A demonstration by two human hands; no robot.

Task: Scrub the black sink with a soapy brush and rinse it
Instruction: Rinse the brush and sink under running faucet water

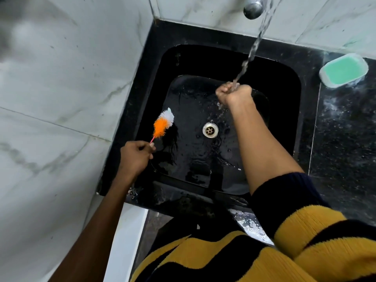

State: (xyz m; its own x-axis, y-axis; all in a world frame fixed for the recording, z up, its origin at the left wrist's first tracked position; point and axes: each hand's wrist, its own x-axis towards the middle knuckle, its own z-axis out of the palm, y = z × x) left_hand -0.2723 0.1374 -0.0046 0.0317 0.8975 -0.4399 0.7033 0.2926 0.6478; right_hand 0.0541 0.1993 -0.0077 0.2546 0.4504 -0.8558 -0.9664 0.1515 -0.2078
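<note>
Two hands (brush (163, 124) in left (135, 154))

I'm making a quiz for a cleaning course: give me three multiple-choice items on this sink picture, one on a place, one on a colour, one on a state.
1. Where is the soap dish?
A. inside the sink
B. on the counter right of the sink
C. on the floor

2. What colours are the brush bristles?
A. orange and white
B. blue and green
C. all black

3. The tap is
A. off
B. dripping
C. running

Answers:
B, the soap dish sits on the counter beside the sink.
A, the brush in the left hand shows them.
C, water from the tap strikes the right hand.
</note>
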